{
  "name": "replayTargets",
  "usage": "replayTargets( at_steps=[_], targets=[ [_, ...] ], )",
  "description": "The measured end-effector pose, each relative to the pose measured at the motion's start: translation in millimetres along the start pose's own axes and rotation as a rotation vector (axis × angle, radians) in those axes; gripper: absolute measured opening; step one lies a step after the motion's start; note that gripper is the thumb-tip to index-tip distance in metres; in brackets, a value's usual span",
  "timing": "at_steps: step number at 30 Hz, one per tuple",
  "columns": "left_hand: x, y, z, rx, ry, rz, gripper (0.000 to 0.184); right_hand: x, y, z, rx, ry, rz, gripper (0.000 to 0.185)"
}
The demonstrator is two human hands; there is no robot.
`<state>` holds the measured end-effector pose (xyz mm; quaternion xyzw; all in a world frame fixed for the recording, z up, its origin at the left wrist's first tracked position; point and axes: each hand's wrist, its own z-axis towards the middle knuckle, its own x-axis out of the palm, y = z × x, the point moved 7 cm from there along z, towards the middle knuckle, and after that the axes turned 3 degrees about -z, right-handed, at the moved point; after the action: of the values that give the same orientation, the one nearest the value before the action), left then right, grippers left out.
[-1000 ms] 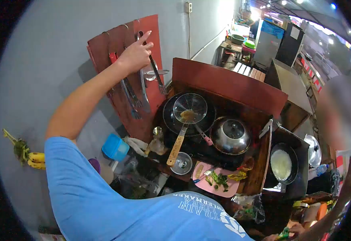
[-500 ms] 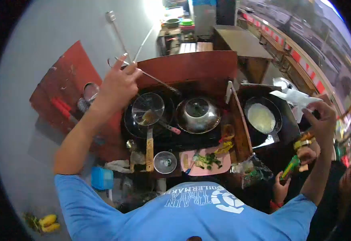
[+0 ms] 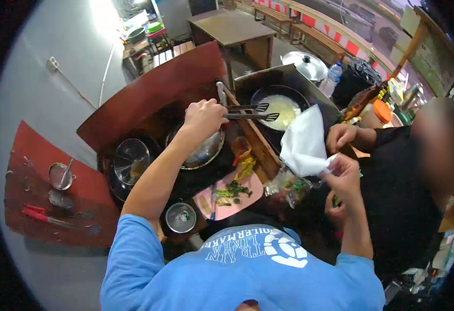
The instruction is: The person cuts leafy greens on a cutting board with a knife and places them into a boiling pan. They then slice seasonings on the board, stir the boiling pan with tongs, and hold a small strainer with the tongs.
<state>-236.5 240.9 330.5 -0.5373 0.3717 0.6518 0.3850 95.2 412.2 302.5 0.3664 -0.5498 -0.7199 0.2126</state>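
Note:
My left hand (image 3: 204,120) is wrapped round metal tongs (image 3: 248,115), whose slotted ends reach over the edge of a frying pan (image 3: 304,95). Inside that pan lies a pale yellow, round food (image 3: 281,110). My right hand (image 3: 344,175) pinches a white paper sheet (image 3: 304,142), which hangs to the right of the pan. Below my left forearm, a lidded metal pan (image 3: 204,154) is partly hidden. A pink cutting board (image 3: 232,201) with chopped greens and a knife lies nearer my body.
A person in black (image 3: 388,186) stands close on my right, a hand near the paper. A wire strainer (image 3: 131,158) rests over a wok at left. A wooden divider (image 3: 258,136) separates the stoves. A metal lid (image 3: 306,66) and a bottle (image 3: 333,78) stand behind the pan.
The view has turned right. My left hand has taken the tongs off the red board and carried them over to the frying pan. My right hand has brought the white paper beside the pan.

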Motion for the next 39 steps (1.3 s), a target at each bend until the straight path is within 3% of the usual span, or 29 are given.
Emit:
replayTargets(
  at_steps=[4,6,11,15,21,29,39],
  targets=[
    [52,-21,41,-0.088,0.110,-0.103,0.026,15,-66,-47,0.190,0.061,0.226,0.025],
    [77,-28,65,-0.178,0.198,-0.065,0.029,22,-85,-65,0.248,0.100,0.322,0.037],
    [142,-48,124,-0.243,0.277,-0.044,0.026,29,-113,-86,0.372,0.151,0.317,0.049],
    [169,-71,154,-0.242,0.435,-0.025,0.028,21,-135,-81,0.353,0.150,0.236,0.038],
    [210,-80,171,-0.396,0.329,-0.281,0.028,8,-141,-74,0.386,0.122,0.260,0.037],
    [235,-98,182,-0.489,0.325,-0.336,0.027,9,-138,-71,0.485,0.208,0.277,0.036],
    [248,-112,202,-0.418,0.165,-0.401,0.023,10,-134,-65,0.486,0.217,0.291,0.034]
  ],
)
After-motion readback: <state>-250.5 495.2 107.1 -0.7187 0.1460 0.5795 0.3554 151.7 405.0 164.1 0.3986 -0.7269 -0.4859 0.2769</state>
